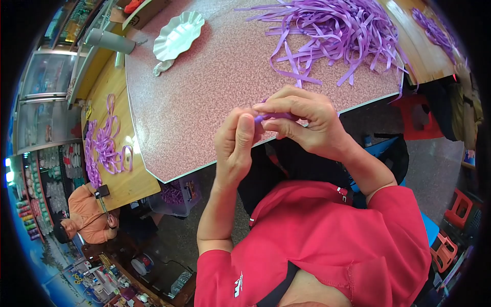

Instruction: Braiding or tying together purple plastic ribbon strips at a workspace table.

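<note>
Both my hands meet over the near edge of the pink speckled table point(204, 102), pinching one purple ribbon point(280, 116) between them. My left hand point(236, 137) is closed, with thumb and fingers pressed together on one end of it. From the right, my right hand point(307, 118) pinches the same ribbon between thumb and forefinger, close to the left fingertips. Much of the held piece is hidden by my fingers, so its exact shape cannot be made out. Beyond my hands lies a big loose heap of purple ribbons point(337, 30), some strands trailing toward me.
A white scalloped dish point(179, 36) sits at the far left of the table, near a grey bottle point(110, 41). More purple ribbon point(106, 146) lies on the wooden table at left. Below it stands a clear plastic bin point(176, 197). A person in orange point(92, 215) is at lower left.
</note>
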`<state>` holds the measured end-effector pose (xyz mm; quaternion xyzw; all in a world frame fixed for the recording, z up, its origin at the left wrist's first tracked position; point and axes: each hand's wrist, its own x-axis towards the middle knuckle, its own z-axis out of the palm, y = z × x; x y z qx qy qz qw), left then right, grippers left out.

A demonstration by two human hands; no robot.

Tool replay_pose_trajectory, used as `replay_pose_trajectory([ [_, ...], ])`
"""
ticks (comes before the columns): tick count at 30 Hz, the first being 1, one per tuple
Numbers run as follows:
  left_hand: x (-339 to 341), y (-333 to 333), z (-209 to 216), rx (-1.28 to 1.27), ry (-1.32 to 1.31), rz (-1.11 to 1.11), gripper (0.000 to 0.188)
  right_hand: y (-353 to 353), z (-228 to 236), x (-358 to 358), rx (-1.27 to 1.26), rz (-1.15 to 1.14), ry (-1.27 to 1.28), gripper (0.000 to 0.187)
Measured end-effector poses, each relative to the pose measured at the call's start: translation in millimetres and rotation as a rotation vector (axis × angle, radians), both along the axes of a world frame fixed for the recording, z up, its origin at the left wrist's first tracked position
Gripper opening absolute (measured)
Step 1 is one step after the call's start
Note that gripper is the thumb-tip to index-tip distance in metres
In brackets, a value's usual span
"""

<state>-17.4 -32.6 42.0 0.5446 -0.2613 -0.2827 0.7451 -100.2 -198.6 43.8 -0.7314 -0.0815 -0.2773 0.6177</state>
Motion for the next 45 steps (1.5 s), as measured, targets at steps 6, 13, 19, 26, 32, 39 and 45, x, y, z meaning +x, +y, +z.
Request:
replay_pose_trajectory([
  [6, 55.0, 47.1, 13.0, 0.352, -0.435, 0.255, 0.019, -43.5, 0.0, -13.3, -0.132, -0.229, 0.115, 0.021],
  [13, 137.2, 99.7, 4.1, 0.814, -0.748, 0.641, 0.025, -101.6, -8.4, -12.2, -0.328, -0.505, 0.279, 0.017],
  [19, 138.3, 91.1, -23.8, 0.986, -1.152, 0.531, 0.027, -120.2, -19.2, 24.9, -0.489, -0.477, 0.351, 0.019],
  [26, 90.4, 29.2, -46.5, 0.795, -1.283, 0.411, 0.034, -106.1, -46.9, 94.5, -1.122, -0.373, 0.418, 0.012],
  [32, 70.1, -20.3, -29.1, 0.451, -0.859, 0.261, 0.036, -87.4, -25.0, 120.0, -0.931, -0.164, -0.026, 0.013],
  [39, 81.9, -28.5, -16.6, -0.031, 0.018, -0.091, 0.03, -76.1, 35.5, 111.7, -0.658, -0.042, 0.064, 0.013],
  [45, 90.1, 19.9, -24.9, 0.064, -0.025, 0.008, 0.027, -108.0, 36.1, 84.0, -0.692, -0.042, 0.132, 0.01],
])
